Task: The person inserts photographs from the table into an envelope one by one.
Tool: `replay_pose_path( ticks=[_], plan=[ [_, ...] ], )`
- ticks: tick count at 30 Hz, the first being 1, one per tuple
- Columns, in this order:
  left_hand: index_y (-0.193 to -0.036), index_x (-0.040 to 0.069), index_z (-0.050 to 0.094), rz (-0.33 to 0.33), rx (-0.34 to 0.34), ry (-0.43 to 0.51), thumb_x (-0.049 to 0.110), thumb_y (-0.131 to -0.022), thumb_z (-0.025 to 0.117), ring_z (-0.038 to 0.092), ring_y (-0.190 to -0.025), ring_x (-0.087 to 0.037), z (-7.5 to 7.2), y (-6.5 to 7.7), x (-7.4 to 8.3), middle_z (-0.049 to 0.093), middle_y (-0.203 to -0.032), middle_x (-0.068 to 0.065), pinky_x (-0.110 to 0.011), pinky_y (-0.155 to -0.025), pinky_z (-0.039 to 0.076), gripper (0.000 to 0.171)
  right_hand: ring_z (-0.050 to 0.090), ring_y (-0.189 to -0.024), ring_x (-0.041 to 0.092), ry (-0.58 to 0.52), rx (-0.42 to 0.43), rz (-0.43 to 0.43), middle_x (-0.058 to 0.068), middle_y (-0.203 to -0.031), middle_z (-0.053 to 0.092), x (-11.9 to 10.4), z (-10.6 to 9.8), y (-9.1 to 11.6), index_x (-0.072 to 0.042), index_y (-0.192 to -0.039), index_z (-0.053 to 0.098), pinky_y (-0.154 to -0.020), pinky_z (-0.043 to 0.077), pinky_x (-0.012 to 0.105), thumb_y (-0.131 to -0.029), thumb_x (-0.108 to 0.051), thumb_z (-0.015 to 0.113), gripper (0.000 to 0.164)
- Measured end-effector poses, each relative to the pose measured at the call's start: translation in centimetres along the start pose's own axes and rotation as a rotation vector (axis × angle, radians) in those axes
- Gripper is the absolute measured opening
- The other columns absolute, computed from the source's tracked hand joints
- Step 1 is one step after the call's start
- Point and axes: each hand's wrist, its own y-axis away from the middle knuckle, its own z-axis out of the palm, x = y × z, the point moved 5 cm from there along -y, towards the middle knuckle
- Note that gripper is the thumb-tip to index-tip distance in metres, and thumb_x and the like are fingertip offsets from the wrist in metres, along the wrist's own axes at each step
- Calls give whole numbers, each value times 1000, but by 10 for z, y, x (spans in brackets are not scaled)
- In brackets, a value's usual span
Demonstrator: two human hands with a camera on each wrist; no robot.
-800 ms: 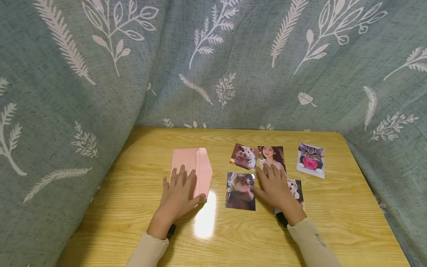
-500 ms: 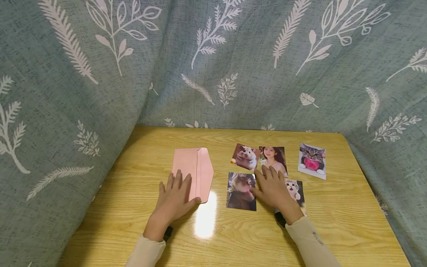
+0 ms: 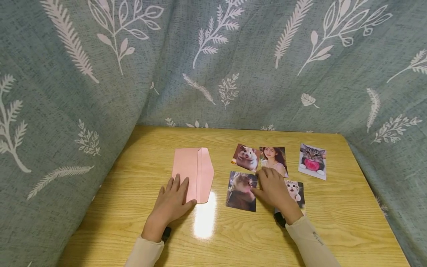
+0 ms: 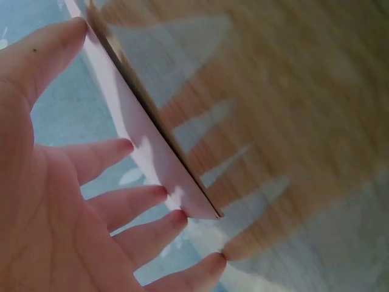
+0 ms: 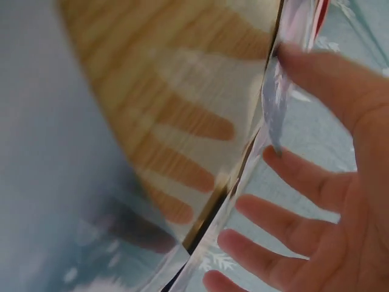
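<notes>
- Since the earlier head frames: left hand [image 3: 169, 204] is pulled back toward the person, leaving more of the pink envelope [image 3: 186, 161] bare beyond its fingertips. Dark animal photo [image 3: 238, 189] is turned slightly clockwise beside the right thumb. Right hand [image 3: 275, 189] is in about the same spot.
- Head view, left: fingers nearly straight, slightly spread, gripping nothing. They lie over the envelope's near-left part, little finger off its left edge, thumb at its near edge. Flap sits right of the fingers.
- Head view, right: fingers loosely bent, no closed grip. Thumb and index at the dark animal photo's right edge. Hamster photo [image 3: 246, 157] just beyond the index tip. Portrait photo [image 3: 273, 155] reaches in under the middle fingertips; contact unclear. Kitten photo [image 3: 295, 193] to the right of the hand, partly hidden by it. Grey cat photo [image 3: 313, 161] well apart, right of and beyond the fingers.
- Left wrist view: thumb tip meets the envelope edge; little fingertip lands past its corner on the glossy table [image 4: 304, 85].
- Right wrist view: thumb and index spaced apart along a glossy edge, thumb tip touching it. Other fingers spread. Can't tell which photo each tip meets.
</notes>
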Motion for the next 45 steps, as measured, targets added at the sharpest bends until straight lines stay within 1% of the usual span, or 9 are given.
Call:
replay_pose_path(
  ticks=[4, 8, 11, 17, 24, 31, 37, 40, 45],
  plan=[
    [-158, 7, 28, -2, -12, 16, 51, -95, 63, 13, -147, -47, 0, 1, 0, 15, -161, -27, -72, -109, 19, 85, 57, -109, 42, -100, 98, -1, 22, -115, 60, 2, -5, -3, -3, -106, 62, -89, 48, 57, -82, -18, 84, 36],
    [-158, 7, 29, 3, -14, 16, 50, -95, 64, 13, -148, -46, 0, 2, 0, 16, -162, -26, -72, -109, 18, 84, 60, -99, 38, -287, 142, 19, 19, -104, 63, 3, -10, -5, 0, -101, 63, -83, 50, 52, -84, -4, 79, 23],
    [-158, 7, 30, 6, -10, 9, 50, -95, 64, 14, -148, -46, -1, 2, 0, 16, -161, -27, -71, -109, 19, 83, 64, -93, 34, -462, 118, 76, 16, -99, 66, 4, -13, -7, 0, -103, 63, -81, 52, 49, -89, -2, 74, 18],
    [-158, 7, 29, 6, -11, 9, 51, -95, 64, 15, -148, -44, 0, 2, -1, 16, -162, -26, -71, -109, 19, 84, 65, -78, 20, -778, 62, 204, 10, -93, 71, 4, -16, -9, -2, -110, 62, -68, 52, 31, -96, -4, 67, 15],
    [-159, 8, 28, 5, -18, 25, 52, -95, 63, 13, -148, -45, 1, 2, -2, 14, -162, -25, -71, -110, 17, 84, 67, -66, 24, -1072, 26, 253, 23, -94, 67, 0, -12, -17, 8, -124, 54, -59, 59, 42, -100, -2, 59, 26],
    [-158, 9, 30, 5, -5, 30, 52, -94, 65, 13, -148, -46, 0, 3, -2, 16, -162, -25, -71, -110, 17, 85, 62, -63, 17, -1154, 23, 285, 22, -95, 66, -3, -2, -31, 10, -128, 53, -56, 59, 42, -100, -1, 58, 30],
    [-158, 9, 30, 6, -7, 24, 51, -94, 65, 13, -148, -46, 0, 3, -3, 16, -162, -25, -71, -110, 17, 85, 60, -62, 21, -1170, 15, 277, 25, -94, 66, -7, 6, -42, 9, -128, 53, -58, 59, 48, -101, -1, 57, 29],
    [-158, 9, 30, 7, -5, 30, 51, -94, 65, 13, -148, -46, 0, 3, -3, 16, -162, -25, -72, -110, 17, 85, 60, -60, 23, -1173, 12, 279, 23, -91, 65, -10, 10, -48, 9, -127, 53, -58, 58, 51, -101, 0, 57, 28],
    [-158, 9, 30, 10, -3, 32, 51, -94, 65, 13, -148, -47, 0, 3, -4, 15, -162, -25, -72, -110, 17, 85, 58, -57, 21, -1190, 4, 278, 18, -88, 64, -18, 15, -58, 10, -127, 51, -55, 58, 47, -100, 2, 56, 29]
  ],
)
